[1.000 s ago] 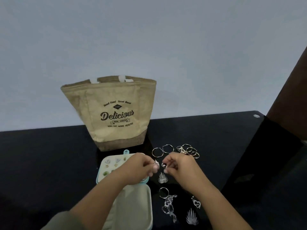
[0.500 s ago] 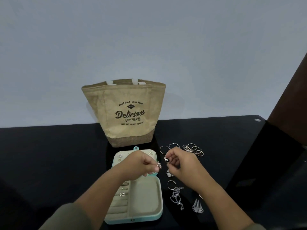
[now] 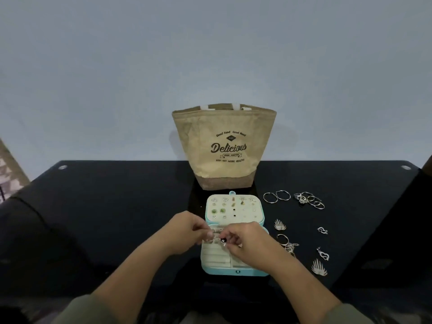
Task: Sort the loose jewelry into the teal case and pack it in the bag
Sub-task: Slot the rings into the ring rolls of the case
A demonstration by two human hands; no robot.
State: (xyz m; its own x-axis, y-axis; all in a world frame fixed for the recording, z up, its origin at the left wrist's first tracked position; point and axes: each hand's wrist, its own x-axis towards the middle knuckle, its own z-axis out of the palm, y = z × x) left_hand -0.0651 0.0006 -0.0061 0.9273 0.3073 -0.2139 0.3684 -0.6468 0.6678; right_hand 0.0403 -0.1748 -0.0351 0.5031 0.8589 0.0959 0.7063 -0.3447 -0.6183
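The teal case (image 3: 235,272) lies open on the black table (image 3: 117,206), its cream lid panel (image 3: 235,208) holding several small earrings. My right hand (image 3: 247,244) pinches a small black-stone ring (image 3: 223,241) over the case's ring rolls. My left hand (image 3: 187,232) is beside it, fingertips pinched on a small silver piece that is too tiny to make out. The tan "Delicious" bag (image 3: 224,148) stands open behind the case. Loose jewelry lies to the right: hoops (image 3: 277,197), a ring cluster (image 3: 309,200), leaf earrings (image 3: 279,225), heart pendants (image 3: 323,253).
A wall rises just behind the bag. The table's far edge carries metal studs at both corners (image 3: 62,167). A dark brown upright sits at the far right edge, and patterned floor shows at the far left.
Both hands moved from above the loose jewelry to over the case's lower tray, still pinching their pieces. The camera view shifted, so the case and bag now sit central.
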